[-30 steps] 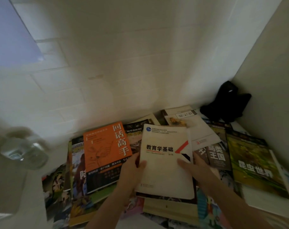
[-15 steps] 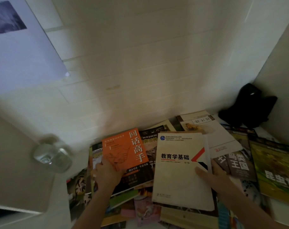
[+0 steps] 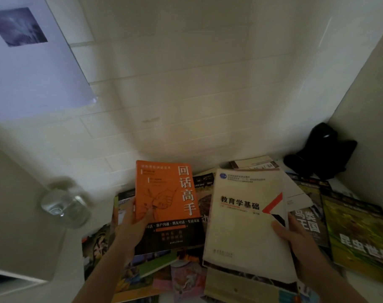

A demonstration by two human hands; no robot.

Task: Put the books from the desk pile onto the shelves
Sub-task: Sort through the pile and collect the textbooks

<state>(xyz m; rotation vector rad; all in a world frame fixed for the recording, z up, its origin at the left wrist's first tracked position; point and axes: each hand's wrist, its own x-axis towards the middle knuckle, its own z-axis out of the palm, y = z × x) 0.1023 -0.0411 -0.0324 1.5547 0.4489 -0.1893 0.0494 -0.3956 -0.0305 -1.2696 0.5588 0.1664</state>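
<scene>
Progress early: left hand [image 3: 132, 226] grips orange book [image 3: 167, 204] at frame centre, right hand [image 3: 295, 239] grips white book [image 3: 240, 226] lower right, both barely off the pile [image 3: 359, 232] covering the bench; no shelved books visible.

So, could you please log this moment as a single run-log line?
left hand: grips orange book | right hand: grips white book | both books over desk pile | shelving: not yet done
</scene>
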